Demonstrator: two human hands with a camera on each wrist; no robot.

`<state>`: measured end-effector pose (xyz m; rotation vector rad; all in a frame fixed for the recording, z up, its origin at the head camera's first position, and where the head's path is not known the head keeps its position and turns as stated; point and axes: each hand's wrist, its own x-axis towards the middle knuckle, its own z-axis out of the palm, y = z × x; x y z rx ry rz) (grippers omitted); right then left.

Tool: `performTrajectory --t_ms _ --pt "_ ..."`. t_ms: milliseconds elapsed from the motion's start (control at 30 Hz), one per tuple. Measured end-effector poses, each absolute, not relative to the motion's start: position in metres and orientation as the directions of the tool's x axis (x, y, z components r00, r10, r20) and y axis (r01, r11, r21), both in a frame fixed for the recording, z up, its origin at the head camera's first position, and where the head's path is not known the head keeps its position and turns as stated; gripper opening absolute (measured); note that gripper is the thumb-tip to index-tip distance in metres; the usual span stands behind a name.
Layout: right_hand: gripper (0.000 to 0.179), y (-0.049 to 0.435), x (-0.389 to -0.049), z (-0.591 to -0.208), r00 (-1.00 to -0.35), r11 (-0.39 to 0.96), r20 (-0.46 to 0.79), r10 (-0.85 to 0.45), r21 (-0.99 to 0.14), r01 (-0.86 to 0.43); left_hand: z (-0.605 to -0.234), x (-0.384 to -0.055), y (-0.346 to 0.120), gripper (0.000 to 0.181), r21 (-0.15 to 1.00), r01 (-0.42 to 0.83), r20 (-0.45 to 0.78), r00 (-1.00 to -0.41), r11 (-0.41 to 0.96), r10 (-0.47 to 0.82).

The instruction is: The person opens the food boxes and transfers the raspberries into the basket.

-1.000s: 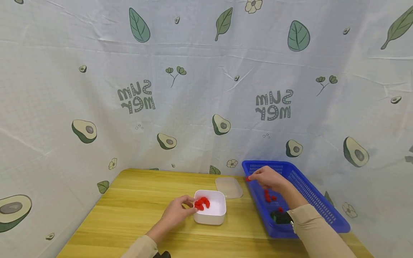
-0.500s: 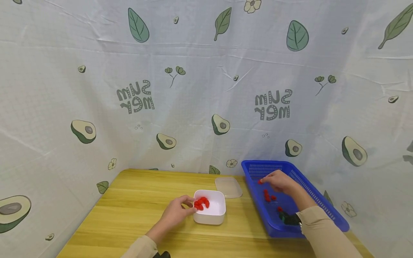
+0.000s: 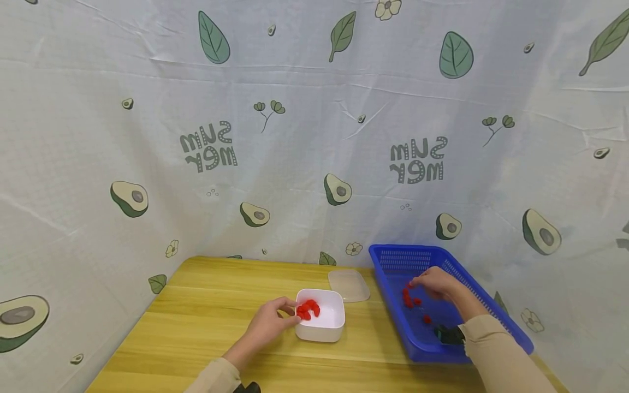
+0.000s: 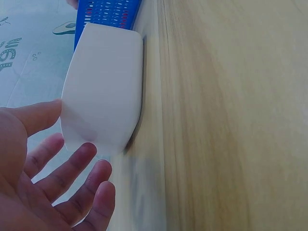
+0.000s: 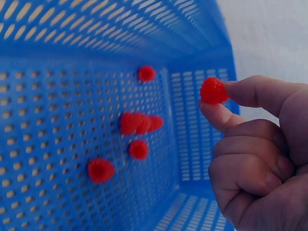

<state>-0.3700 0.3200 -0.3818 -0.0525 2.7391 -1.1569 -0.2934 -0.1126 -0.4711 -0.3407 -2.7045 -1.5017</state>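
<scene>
In the head view, my left hand [image 3: 271, 323] is at the left side of a white square box [image 3: 319, 332], its thumb touching the rim. The left wrist view shows loosely spread fingers [image 4: 72, 178] beside the box wall. Several red raspberries [image 3: 308, 310] lie in the box's left part. Over the blue basket [image 3: 400, 333], my right hand [image 3: 439, 284] pinches one raspberry [image 5: 212, 91] between thumb and index finger, the other fingers curled into the palm. Below it, more raspberries [image 5: 139, 124] lie scattered on the basket's perforated floor.
A translucent lid [image 3: 349, 285] lies flat behind the box, near the basket's left wall. The wooden table [image 3: 216, 300] meets a patterned cloth [image 3: 295, 136] at the back. Raised basket walls surround the space below my right hand.
My right hand has moved right and nearer across the basket, from its far left rim to above the loose raspberries, still pinching its raspberry. The left hand and box have stayed put.
</scene>
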Motion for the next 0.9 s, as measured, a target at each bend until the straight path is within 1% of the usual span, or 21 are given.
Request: performTrajectory --t_ms 267,633,767,900 --pt "0.047 0.335 -0.373 -0.391 -0.98 0.761 -0.186 -0.072 -0.645 0.067 -0.47 -0.293 -0.112 0.03 0.836 0.193 0.121 -0.978 0.513 0.171" --pt "0.045 0.343 -0.365 -0.39 -0.966 0.834 -0.256 -0.033 -0.54 0.114 -0.471 -0.294 -0.112 0.03 0.836 0.19 0.116 -0.978 0.514 0.171" --pt "0.042 0.344 -0.366 -0.389 -0.965 0.831 -0.263 -0.016 -0.54 0.133 -0.472 -0.294 -0.112 0.03 0.836 0.191 0.116 -0.978 0.515 0.174" --pt "0.038 0.342 -0.367 -0.387 -0.971 0.819 -0.241 -0.01 -0.558 0.13 -0.471 -0.294 -0.112 0.031 0.834 0.191 0.116 -0.978 0.517 0.175"
